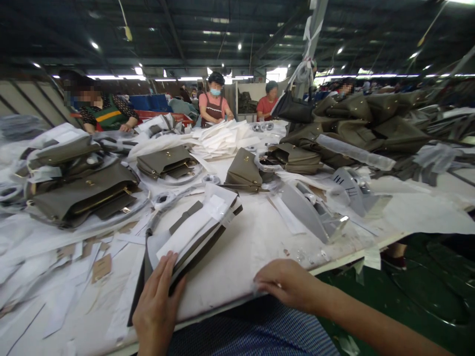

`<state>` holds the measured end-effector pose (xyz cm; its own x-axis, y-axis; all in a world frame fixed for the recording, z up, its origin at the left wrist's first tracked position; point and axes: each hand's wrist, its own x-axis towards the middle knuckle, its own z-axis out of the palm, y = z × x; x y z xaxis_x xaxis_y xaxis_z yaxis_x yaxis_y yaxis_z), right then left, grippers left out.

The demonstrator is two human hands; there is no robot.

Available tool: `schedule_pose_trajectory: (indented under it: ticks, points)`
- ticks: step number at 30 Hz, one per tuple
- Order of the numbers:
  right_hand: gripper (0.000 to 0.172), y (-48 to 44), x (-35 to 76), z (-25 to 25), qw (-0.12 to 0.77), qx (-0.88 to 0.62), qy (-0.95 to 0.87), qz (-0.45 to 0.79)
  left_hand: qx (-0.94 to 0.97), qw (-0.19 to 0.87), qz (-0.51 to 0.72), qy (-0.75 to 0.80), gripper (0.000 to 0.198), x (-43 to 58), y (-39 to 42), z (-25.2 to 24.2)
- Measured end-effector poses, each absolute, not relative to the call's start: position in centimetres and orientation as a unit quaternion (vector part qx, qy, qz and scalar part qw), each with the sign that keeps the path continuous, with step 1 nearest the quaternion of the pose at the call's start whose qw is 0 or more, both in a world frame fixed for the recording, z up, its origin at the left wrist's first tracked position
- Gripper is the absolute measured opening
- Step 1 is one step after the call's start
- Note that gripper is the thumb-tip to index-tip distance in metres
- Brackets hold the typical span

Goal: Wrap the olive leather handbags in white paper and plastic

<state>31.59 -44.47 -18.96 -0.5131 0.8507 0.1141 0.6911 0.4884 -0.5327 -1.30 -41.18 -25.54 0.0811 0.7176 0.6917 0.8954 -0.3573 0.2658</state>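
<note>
An olive-grey handbag (200,247) lies tilted on the white table before me, with white paper (196,227) and clear film over its upper side. My left hand (158,296) grips its near end, fingers on top and thumb along the side. The handle (155,222) is wrapped in film and loops to the left. At the table's front edge, my right hand (284,284) is closed in a pinch, apart from the bag. A small pale bit shows at its fingertips, too small to name.
Grey tape dispensers (309,210) stand to the right. Olive handbags (81,193) lie at left and behind, with a large heap (356,118) at back right. Paper scraps (70,287) cover the left side. A stack of white sheets (222,136) lies mid-table. Several co-workers (214,101) are beyond.
</note>
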Motion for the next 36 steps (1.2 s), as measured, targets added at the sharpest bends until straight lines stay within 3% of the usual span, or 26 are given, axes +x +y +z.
schedule_pose_trajectory:
  ticks: [2, 5, 9, 14, 18, 21, 26, 31, 36]
  points:
    - [0.028, -44.6, 31.2, -18.6, 0.191, -0.468, -0.829, 0.241, -0.724, 0.112, -0.391, -0.557, 0.063, -1.3, -41.2, -25.5]
    - [0.041, -42.1, 31.5, -19.7, 0.256, -0.56, -0.773, 0.154, -0.721, 0.112, -0.399, -0.555, 0.064, -1.2, -41.3, -25.4]
    - [0.076, -39.3, 30.1, -22.4, 0.173, -0.629, -0.75, 0.111, -0.715, 0.105, -0.413, -0.554, 0.064, -1.2, -41.3, -25.3]
    - [0.088, -39.3, 25.1, -23.9, 0.144, -0.446, -0.866, 0.175, -0.675, 0.129, -0.448, -0.572, 0.065, -1.5, -41.2, -25.2]
    - [0.079, -35.8, 21.2, -23.6, 0.155, -0.306, -0.92, 0.187, -0.645, 0.155, -0.467, -0.585, 0.064, -1.7, -40.7, -24.6]
    - [0.067, -32.2, 18.8, -23.2, 0.158, -0.293, -0.928, 0.165, -0.64, 0.174, -0.476, -0.577, 0.061, -1.7, -40.1, -23.4]
    - [0.037, -33.9, 18.6, -21.9, 0.266, -0.273, -0.911, 0.154, -0.676, 0.195, -0.467, -0.535, 0.058, -1.0, -40.3, -21.7]
    - [0.029, -39.9, 23.7, -19.1, 0.328, -0.211, -0.902, 0.187, -0.758, 0.193, -0.392, -0.485, 0.052, 0.8, -42.7, -22.7]
    - [0.024, -36.5, 24.7, -16.1, 0.396, -0.313, -0.845, 0.176, -0.808, 0.203, -0.334, -0.441, 0.041, 2.9, -43.7, -24.9]
